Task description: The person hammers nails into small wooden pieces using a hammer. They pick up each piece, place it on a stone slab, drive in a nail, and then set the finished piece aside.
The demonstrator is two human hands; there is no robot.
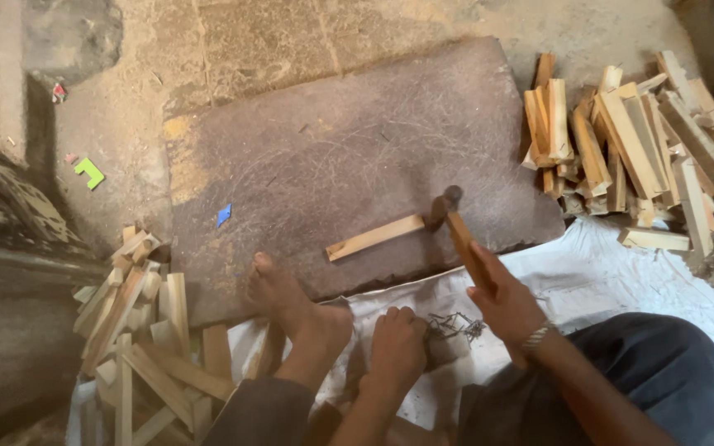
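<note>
Right hand (502, 301) grips your hammer (456, 227), head at stick's (376, 237) 3 o'clock end; left hand (397, 347) fisted on nails (454, 326).

Wooden-handled hammer (454, 223) raised over pale strip (375, 237)

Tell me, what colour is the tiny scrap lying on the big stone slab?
The scrap is bright blue, lying on the grey-brown stone slab, seen in the head view.
</note>
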